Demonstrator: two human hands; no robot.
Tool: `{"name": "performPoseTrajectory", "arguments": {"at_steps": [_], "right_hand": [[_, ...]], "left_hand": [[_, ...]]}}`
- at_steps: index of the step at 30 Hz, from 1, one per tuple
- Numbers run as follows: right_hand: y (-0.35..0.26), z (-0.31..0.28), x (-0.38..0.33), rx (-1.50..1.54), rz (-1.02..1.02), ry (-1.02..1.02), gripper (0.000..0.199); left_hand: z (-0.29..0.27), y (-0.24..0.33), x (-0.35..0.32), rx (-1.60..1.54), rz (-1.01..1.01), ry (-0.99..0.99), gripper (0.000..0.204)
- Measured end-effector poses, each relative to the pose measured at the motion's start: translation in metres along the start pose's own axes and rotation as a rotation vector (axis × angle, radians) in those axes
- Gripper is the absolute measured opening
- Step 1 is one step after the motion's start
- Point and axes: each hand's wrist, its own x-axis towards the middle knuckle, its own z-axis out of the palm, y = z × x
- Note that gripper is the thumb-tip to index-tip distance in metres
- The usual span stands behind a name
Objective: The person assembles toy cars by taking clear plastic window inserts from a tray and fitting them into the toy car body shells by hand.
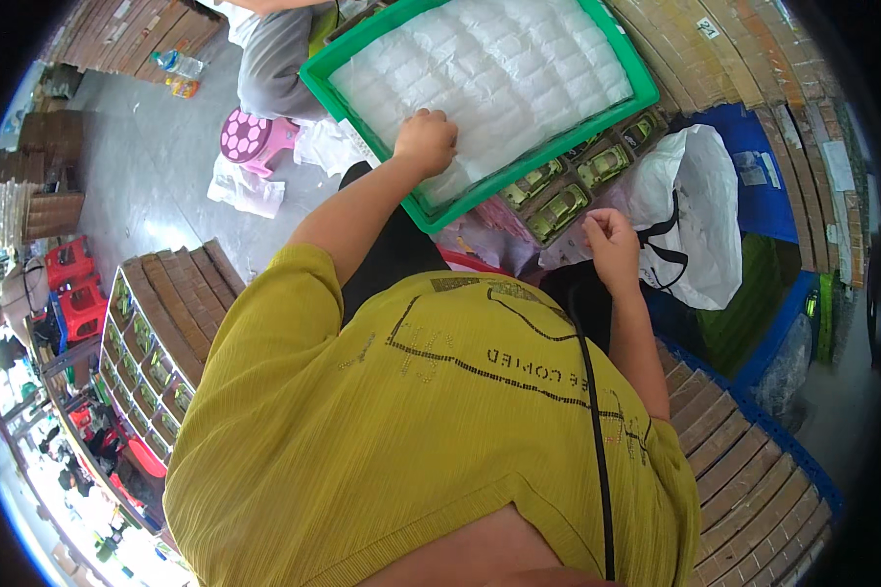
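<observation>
Hands at a green tray of wrapped rows

Left hand (426, 142), fingers curled, presses the white sheet (499, 73) in the tilted tray (628, 67), upper centre, apparently steadying it. Right hand (612, 245), loosely closed, hovers by boxed toy cars (558, 207); whether it pinches anything I cannot tell.

Packing warehouse, stacked cartons (171, 313), green crate (480, 186), boxed toy cars (558, 210)

mustard-yellow ribbed shirt (431, 430), short sleeves
</observation>
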Motion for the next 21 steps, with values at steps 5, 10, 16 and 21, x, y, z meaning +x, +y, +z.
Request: {"name": "performPoseTrajectory", "arguments": {"at_steps": [5,10,16,21], "right_hand": [[-0.002,0.009,0.001,-0.004,0.044,-0.065,0.017],[-0.002,0.013,0.004,-0.038,0.049,-0.064,0.017],[0.004,0.028,0.008,-0.075,-0.008,-0.093,0.015],[0.002,0.043,0.000,-0.048,0.022,-0.175,0.023]], "left_hand": [[-0.004,-0.003,-0.010,-0.104,0.031,0.083,0.012],[-0.010,-0.021,-0.020,-0.186,0.061,0.173,0.015],[-0.033,0.013,-0.041,0.118,0.279,-0.026,0.024],[-0.022,0.027,-0.048,0.219,0.359,-0.063,0.025]]}}
